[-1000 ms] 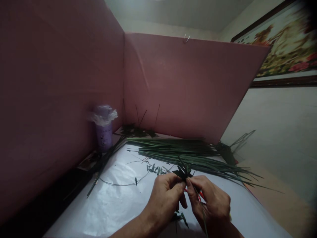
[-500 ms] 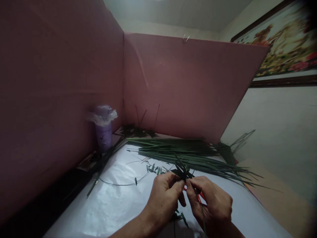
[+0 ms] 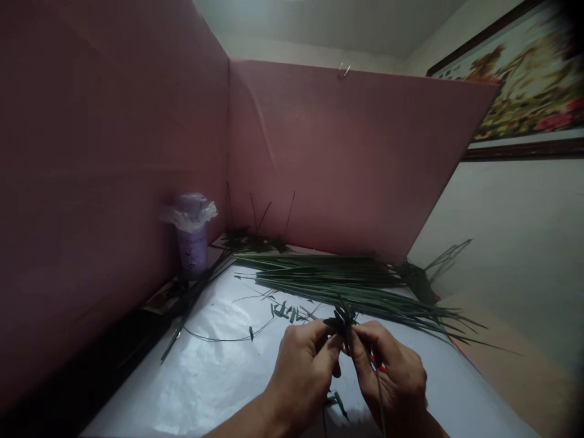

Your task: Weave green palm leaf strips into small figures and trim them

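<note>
Near the front middle of the table, my left hand (image 3: 306,360) pinches a dark folded bundle of green leaf strips (image 3: 340,321) from the left. Thumb and fingers of my right hand (image 3: 391,368) close on the same bundle from the right. A thin stem (image 3: 381,398) hangs down past my right palm. Something red (image 3: 378,360) shows through the right fingers, mostly hidden; whether it is held or lies beneath, I cannot make out. Small green cuttings (image 3: 337,404) lie on the white surface below my hands, and more leaf scraps (image 3: 286,312) lie beyond the left one.
Long green leaves (image 3: 319,280) lie in a pile across the back of the white-covered table (image 3: 219,377). A purple cup (image 3: 192,249) with clear plastic stands at the left. Pink panels (image 3: 347,158) rise behind and on the left. Dark leaf pieces (image 3: 255,240) sit in the back corner.
The bundle has turned a little between my fingers and stands more upright. My right fingertips have shifted slightly to the right, and the hanging stem with them.
</note>
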Tool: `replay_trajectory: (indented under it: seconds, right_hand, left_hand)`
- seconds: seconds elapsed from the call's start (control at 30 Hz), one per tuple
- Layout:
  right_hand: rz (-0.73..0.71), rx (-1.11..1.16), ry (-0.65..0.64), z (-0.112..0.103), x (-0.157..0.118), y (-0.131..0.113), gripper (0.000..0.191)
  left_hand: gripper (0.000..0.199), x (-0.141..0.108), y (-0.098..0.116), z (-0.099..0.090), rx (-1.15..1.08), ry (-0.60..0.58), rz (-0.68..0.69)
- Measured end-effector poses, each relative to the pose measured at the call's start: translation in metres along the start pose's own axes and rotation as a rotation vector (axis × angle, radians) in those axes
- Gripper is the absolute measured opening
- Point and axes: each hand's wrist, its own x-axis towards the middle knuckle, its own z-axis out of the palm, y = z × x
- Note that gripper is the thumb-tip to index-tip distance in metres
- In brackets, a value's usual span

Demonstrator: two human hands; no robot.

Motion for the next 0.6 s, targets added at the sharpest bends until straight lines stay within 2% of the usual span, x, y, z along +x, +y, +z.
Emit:
replay_trajectory:
  seconds: [0.13, 0.23, 0.33, 0.5, 0.6]
  right_hand:
    - [-0.010, 0.019, 0.101, -0.001, 0.002, -0.005, 0.007]
    - [-0.087, -0.014, 0.187, -0.001, 0.004, -0.008, 0.008]
    - [-0.165, -0.112, 0.205, -0.003, 0.002, -0.005, 0.011]
    - [-0.242, -0.289, 0.214, -0.006, -0.007, 0.006, 0.015]
    - [-0.221, -0.319, 0.236, -0.006, -0.008, 0.005, 0.014]
  left_hand:
    - [0.018, -0.003, 0.000, -0.001, 0.471, 0.099, 0.374]
    - [0.018, -0.003, 0.000, 0.000, 0.667, 0.204, 0.610]
    - [0.016, -0.002, 0.000, 0.001, 0.778, 0.287, 0.720]
    - [0.020, -0.002, 0.001, 0.001, 0.871, 0.354, 0.789]
    - [0.024, -0.001, 0.001, 0.001, 0.897, 0.382, 0.837]
